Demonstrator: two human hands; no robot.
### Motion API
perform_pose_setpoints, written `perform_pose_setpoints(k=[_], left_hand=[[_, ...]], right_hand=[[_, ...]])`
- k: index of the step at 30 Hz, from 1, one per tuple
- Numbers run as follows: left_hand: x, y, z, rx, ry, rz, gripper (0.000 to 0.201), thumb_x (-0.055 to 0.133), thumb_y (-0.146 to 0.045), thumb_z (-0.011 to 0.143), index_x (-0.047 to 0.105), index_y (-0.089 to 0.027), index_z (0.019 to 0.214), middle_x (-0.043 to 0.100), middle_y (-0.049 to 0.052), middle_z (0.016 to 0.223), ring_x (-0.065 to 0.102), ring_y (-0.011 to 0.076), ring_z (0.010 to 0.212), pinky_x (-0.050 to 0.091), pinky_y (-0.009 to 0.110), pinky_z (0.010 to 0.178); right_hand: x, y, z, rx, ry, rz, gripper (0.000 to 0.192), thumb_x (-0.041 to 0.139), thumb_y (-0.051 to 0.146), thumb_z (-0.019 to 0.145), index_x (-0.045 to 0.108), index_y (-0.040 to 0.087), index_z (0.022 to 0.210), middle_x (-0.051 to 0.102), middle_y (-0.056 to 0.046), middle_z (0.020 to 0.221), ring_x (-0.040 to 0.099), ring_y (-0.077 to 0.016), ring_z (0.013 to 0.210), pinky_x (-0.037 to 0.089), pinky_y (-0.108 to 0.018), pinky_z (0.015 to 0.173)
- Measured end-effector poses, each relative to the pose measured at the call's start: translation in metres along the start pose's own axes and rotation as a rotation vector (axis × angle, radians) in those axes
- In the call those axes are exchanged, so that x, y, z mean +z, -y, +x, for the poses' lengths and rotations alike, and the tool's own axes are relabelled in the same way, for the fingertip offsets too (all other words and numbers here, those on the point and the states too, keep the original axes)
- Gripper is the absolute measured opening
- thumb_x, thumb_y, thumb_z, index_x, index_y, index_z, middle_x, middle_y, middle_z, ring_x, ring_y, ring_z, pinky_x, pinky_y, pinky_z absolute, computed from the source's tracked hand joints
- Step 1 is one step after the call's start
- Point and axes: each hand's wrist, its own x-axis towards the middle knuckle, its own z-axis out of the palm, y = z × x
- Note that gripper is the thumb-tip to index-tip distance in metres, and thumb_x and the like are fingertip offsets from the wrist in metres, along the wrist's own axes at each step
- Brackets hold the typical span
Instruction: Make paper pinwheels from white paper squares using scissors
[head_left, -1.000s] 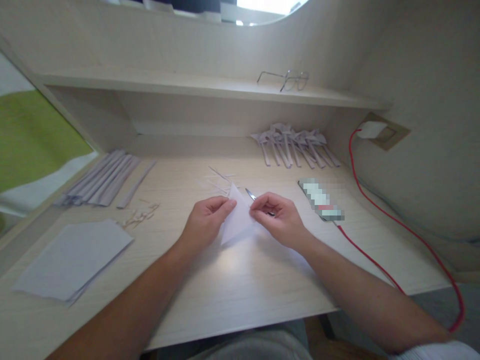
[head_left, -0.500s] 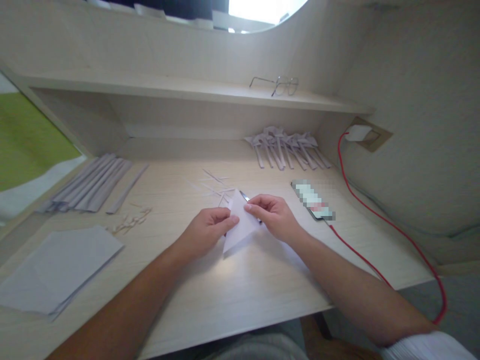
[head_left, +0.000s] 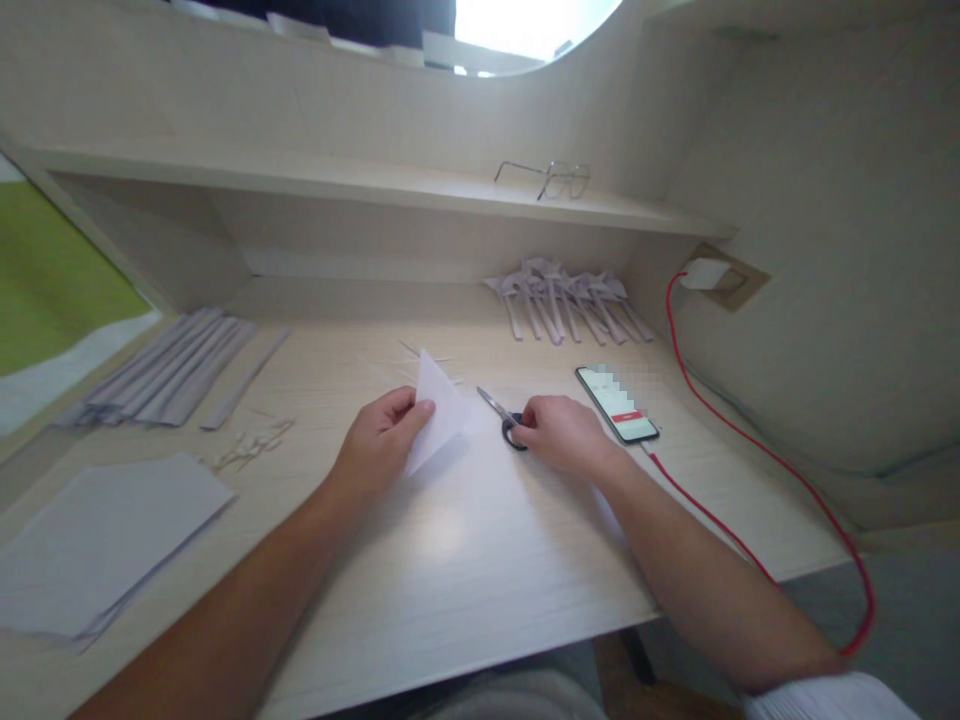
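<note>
our right hand [head_left: 564,435] has let go of the folded paper triangle [head_left: 436,410] and now closes its fingers on the handles of the small scissors [head_left: 502,416] at 3 o'clock of the paper. our left hand [head_left: 379,440] alone pinches the triangle, lifted at the desk's [head_left: 465,540] centre; we judge cutting comes next. no containers here; paper sheets [head_left: 105,535] lie at 9 o'clock, a phone [head_left: 616,402] at 2.

Our right hand [head_left: 561,436] covers most of the black handles of the small steel scissors [head_left: 504,415]. The smartphone's screen [head_left: 616,402] is partly blurred and unreadable, and the stack of pale paper sheets [head_left: 97,540] runs off the left edge.
</note>
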Motion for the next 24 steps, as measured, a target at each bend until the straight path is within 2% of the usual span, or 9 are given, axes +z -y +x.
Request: perform_pose_setpoints(k=[3,6,10,13,16,18,19,22,24], left_hand=[[-0.005,-0.004,0.001,-0.013,-0.029,-0.018,0.028,0.064,-0.043,0.084,0.063,-0.017,0.072,0.053,-0.003,0.062,0.047,0.0133,0.056,0.035,0.025,0.052],[-0.011,-0.004,0.0,-0.071,-0.009,-0.125,0.028,0.07,-0.044,0.08,0.066,-0.017,0.077,0.061,-0.002,0.068,0.055,0.0146,0.061,0.045,0.025,0.055],[-0.019,0.001,-0.003,-0.132,-0.008,-0.288,0.026,0.076,-0.042,0.076,0.071,-0.019,0.088,0.069,0.001,0.081,0.063,0.0179,0.073,0.053,0.028,0.063],[-0.022,0.004,-0.005,-0.13,-0.03,-0.349,0.02,0.077,-0.034,0.075,0.074,-0.019,0.088,0.071,0.002,0.081,0.062,0.0167,0.07,0.051,0.026,0.062],[-0.023,0.004,-0.008,-0.098,-0.028,-0.382,0.011,0.076,-0.029,0.076,0.074,-0.019,0.079,0.066,0.0,0.071,0.056,0.0133,0.059,0.044,0.023,0.054],[-0.024,0.004,-0.01,-0.097,-0.018,-0.401,0.013,0.073,-0.031,0.08,0.071,-0.02,0.074,0.061,-0.001,0.064,0.05,0.0119,0.054,0.039,0.023,0.05],[-0.024,0.003,-0.011,-0.097,-0.013,-0.406,0.016,0.072,-0.032,0.081,0.069,-0.02,0.073,0.059,-0.002,0.062,0.049,0.0117,0.053,0.038,0.023,0.049],[-0.023,0.002,-0.014,-0.079,-0.013,-0.408,0.018,0.073,-0.035,0.084,0.07,-0.019,0.075,0.059,-0.001,0.065,0.049,0.0115,0.055,0.036,0.022,0.05],[-0.023,0.001,-0.015,-0.068,-0.023,-0.411,0.018,0.074,-0.036,0.084,0.071,-0.019,0.078,0.062,0.0,0.068,0.052,0.012,0.058,0.038,0.022,0.051]], right_hand=[[-0.006,-0.005,0.003,0.007,0.031,0.035,0.02,0.067,0.035,0.079,0.072,0.018,0.069,0.073,-0.012,0.073,0.065,-0.0243,0.07,0.032,-0.031,0.058],[-0.011,-0.014,0.011,-0.003,0.115,0.129,0.024,0.064,0.034,0.083,0.07,0.018,0.067,0.072,-0.009,0.066,0.063,-0.0204,0.062,0.033,-0.029,0.054],[-0.008,-0.028,0.02,0.011,0.256,0.275,0.02,0.063,0.034,0.085,0.07,0.017,0.079,0.069,-0.004,0.06,0.059,-0.0146,0.046,0.035,-0.025,0.046],[-0.006,-0.033,0.021,0.015,0.311,0.321,0.015,0.07,0.032,0.079,0.071,0.017,0.078,0.067,-0.002,0.056,0.056,-0.0137,0.041,0.034,-0.025,0.043],[-0.008,-0.027,0.018,-0.013,0.29,0.311,0.017,0.077,0.031,0.073,0.071,0.017,0.065,0.064,-0.002,0.054,0.051,-0.0124,0.044,0.029,-0.025,0.043],[-0.011,-0.019,0.014,-0.051,0.26,0.346,0.023,0.077,0.036,0.073,0.071,0.017,0.062,0.063,-0.002,0.055,0.049,-0.0117,0.049,0.028,-0.025,0.045],[-0.012,-0.013,0.011,-0.073,0.248,0.4,0.026,0.076,0.039,0.075,0.072,0.016,0.064,0.063,-0.001,0.057,0.048,-0.0114,0.05,0.028,-0.025,0.046],[-0.014,0.004,-0.001,-0.154,0.239,0.832,0.026,0.076,0.041,0.077,0.075,0.015,0.079,0.067,-0.003,0.069,0.05,-0.0108,0.055,0.035,-0.024,0.05],[-0.013,0.014,-0.009,-0.18,0.259,1.032,0.027,0.082,0.041,0.073,0.071,0.016,0.077,0.064,0.0,0.066,0.049,-0.0102,0.055,0.037,-0.023,0.051]])
